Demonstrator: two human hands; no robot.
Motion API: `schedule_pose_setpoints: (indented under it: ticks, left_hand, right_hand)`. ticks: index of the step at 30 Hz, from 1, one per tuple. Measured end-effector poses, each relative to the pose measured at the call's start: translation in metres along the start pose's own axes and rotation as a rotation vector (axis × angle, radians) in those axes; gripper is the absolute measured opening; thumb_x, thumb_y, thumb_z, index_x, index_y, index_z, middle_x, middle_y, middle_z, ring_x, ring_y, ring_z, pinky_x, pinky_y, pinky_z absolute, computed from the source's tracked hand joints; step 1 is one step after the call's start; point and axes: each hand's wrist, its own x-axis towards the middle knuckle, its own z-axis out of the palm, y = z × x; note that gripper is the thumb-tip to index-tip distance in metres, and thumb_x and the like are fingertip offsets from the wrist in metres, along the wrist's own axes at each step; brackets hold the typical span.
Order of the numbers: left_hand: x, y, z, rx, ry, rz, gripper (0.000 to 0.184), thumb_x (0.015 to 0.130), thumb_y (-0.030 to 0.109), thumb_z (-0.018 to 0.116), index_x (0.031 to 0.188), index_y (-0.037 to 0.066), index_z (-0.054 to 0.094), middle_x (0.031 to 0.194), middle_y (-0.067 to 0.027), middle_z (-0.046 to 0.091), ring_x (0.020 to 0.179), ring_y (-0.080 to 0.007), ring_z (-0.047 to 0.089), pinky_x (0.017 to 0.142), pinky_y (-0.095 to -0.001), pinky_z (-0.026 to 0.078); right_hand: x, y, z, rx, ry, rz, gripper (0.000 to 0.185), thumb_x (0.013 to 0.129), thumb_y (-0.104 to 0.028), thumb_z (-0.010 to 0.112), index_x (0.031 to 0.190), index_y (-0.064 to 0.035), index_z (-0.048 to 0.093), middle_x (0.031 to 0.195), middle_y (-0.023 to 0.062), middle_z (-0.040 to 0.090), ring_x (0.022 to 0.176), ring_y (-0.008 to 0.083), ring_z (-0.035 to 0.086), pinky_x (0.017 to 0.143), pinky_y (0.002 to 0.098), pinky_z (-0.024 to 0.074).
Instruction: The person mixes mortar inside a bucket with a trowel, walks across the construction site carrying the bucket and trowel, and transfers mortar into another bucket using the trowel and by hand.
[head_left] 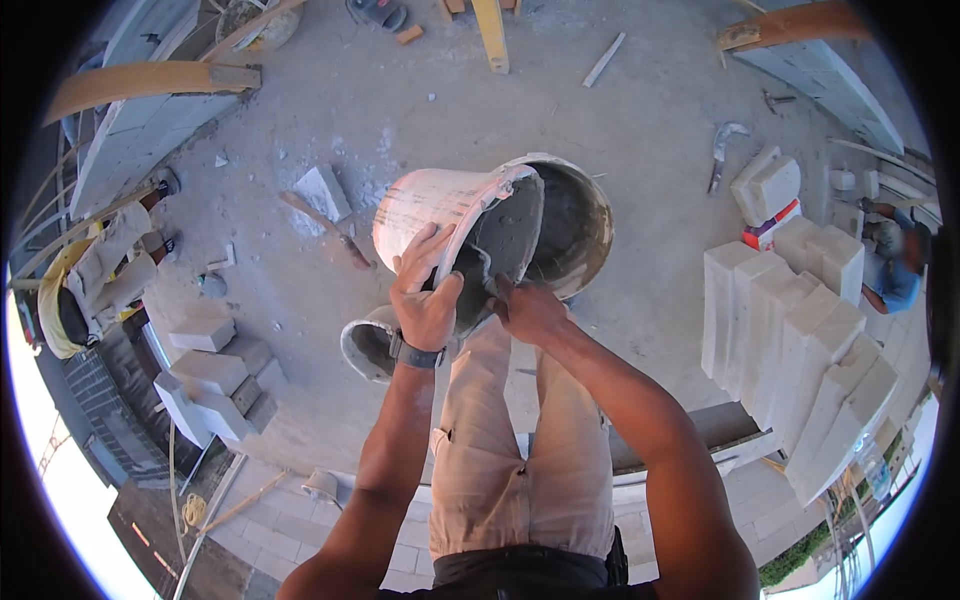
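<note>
A white bucket (425,205) with grey mortar inside lies tilted on its side, its mouth facing right. It overlaps a larger round tub (603,235) whose inner wall is smeared with wet grey mix. My left hand (428,305), a watch on its wrist, grips the lower rim of the white bucket. My right hand (532,312) is closed at the bucket's mouth around what looks like a trowel (470,295); its bent metal shank shows, but the handle is hidden in my fist. A smaller mortar-coated bucket (370,348) lies beside my left wrist.
A hammer (340,240) and a white block piece (322,192) lie left of the buckets. Block stacks stand at left (215,375) and right (780,320). A person (895,265) is at far right. A yellow post (490,35) stands ahead.
</note>
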Motion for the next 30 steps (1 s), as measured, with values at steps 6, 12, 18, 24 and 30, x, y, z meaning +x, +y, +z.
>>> schedule_pose_setpoints:
  ticks: [6,12,18,24,30]
  left_hand:
    - [-0.001,0.003,-0.003,0.123,-0.141,0.067,0.049,0.071,-0.002,0.058,0.118,-0.002,0.067,0.125,-0.0163,0.064,0.134,-0.0304,0.046,0.113,-0.0415,0.03]
    - [-0.019,0.011,-0.007,-0.093,0.09,-0.039,0.05,0.07,-0.005,0.059,0.12,-0.002,0.066,0.128,-0.0164,0.062,0.131,-0.0316,0.05,0.112,-0.0428,0.031]
    - [-0.028,-0.006,-0.018,-0.308,0.36,-0.329,0.049,0.076,-0.004,0.057,0.125,-0.009,0.06,0.12,-0.0106,0.063,0.107,-0.0168,0.059,0.095,-0.0287,0.045]
    - [-0.025,-0.039,-0.05,-0.429,0.458,-0.415,0.05,0.073,-0.003,0.058,0.123,-0.008,0.061,0.115,-0.0106,0.065,0.107,-0.0172,0.059,0.095,-0.0298,0.043]
    - [-0.025,-0.056,-0.062,-0.547,0.505,-0.521,0.051,0.071,-0.002,0.057,0.122,-0.007,0.062,0.113,-0.0097,0.065,0.104,-0.0179,0.059,0.093,-0.0302,0.044]
  right_hand:
    - [0.004,0.025,0.022,0.463,0.034,-0.475,0.051,0.099,-0.041,0.05,0.136,-0.0061,0.051,0.09,0.0179,0.068,0.081,0.0324,0.069,0.067,0.0435,0.0531]
    - [-0.029,0.001,0.021,1.355,-0.372,-0.139,0.045,0.103,-0.034,0.051,0.136,-0.0043,0.053,0.061,-0.0027,0.048,0.048,0.0061,0.044,0.046,0.0248,0.0383]
    - [-0.074,0.041,0.003,1.294,-0.185,-0.206,0.042,0.101,-0.025,0.055,0.135,0.0,0.052,0.068,-0.0022,0.052,0.052,0.0053,0.044,0.047,0.0239,0.0371]
    - [-0.098,0.126,0.017,0.796,0.282,-0.306,0.05,0.091,-0.026,0.067,0.131,0.0017,0.054,0.09,0.0124,0.068,0.075,0.0241,0.068,0.065,0.0358,0.0537]
    - [-0.051,0.164,0.039,0.069,0.465,0.18,0.05,0.087,-0.028,0.069,0.127,-0.0007,0.053,0.103,0.0241,0.066,0.091,0.0429,0.065,0.074,0.0477,0.0533]
